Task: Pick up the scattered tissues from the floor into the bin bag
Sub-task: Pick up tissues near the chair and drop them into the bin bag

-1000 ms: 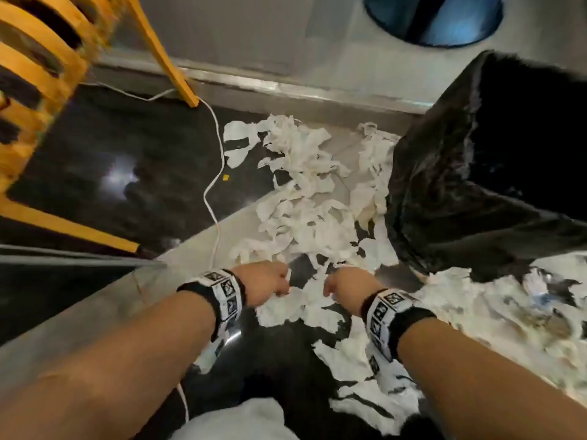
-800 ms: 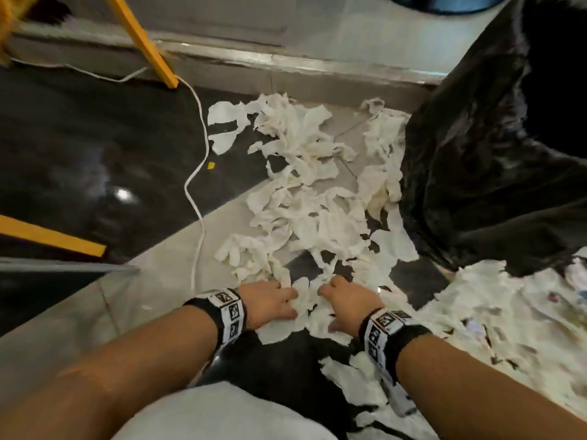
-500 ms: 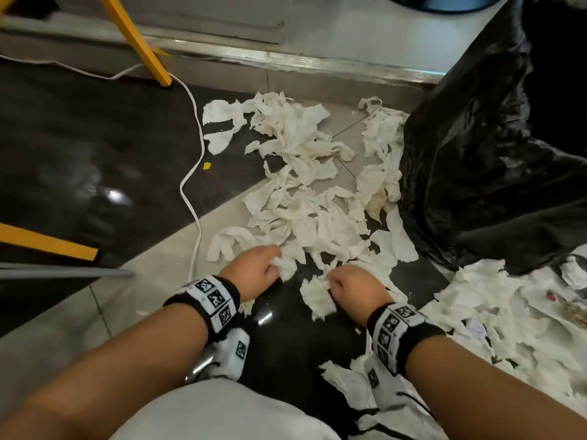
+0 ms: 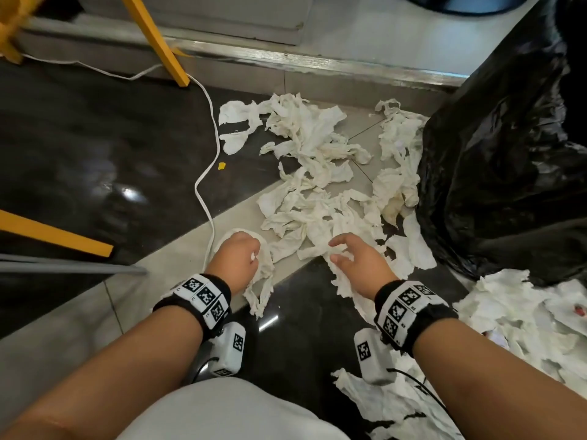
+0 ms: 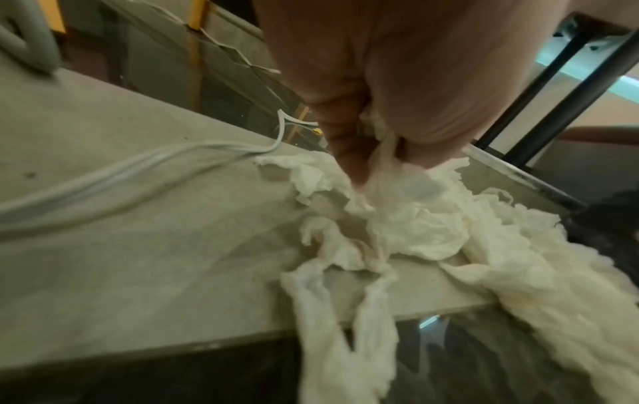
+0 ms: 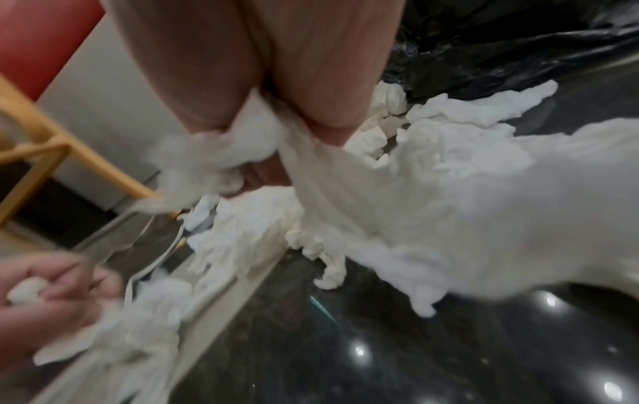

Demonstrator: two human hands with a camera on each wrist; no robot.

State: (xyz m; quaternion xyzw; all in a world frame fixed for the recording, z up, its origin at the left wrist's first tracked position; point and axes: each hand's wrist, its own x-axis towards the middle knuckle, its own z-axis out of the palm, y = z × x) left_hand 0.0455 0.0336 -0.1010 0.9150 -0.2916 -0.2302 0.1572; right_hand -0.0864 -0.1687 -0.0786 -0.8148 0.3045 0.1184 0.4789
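Observation:
White crumpled tissues (image 4: 320, 185) lie scattered over the dark and grey floor tiles ahead of me. A black bin bag (image 4: 508, 160) slumps at the right. My left hand (image 4: 241, 252) grips a bunch of tissue (image 5: 390, 207) that trails down toward my wrist. My right hand (image 4: 352, 255) sits on the near edge of the pile, fingers curled into a wad of tissue (image 6: 432, 196) that hangs from the palm. More tissues (image 4: 533, 319) lie at the right, below the bag.
A white cable (image 4: 206, 173) snakes along the floor left of the pile, close to my left hand. Yellow chair legs (image 4: 152, 36) stand at the back left, and another yellow bar (image 4: 54, 236) lies at the left. A metal threshold (image 4: 317, 65) runs behind the tissues.
Both hands moved forward into the pile and gathered tissue. The left hand now holds a trailing bunch; the right hand's fingers have spread slightly over its wad.

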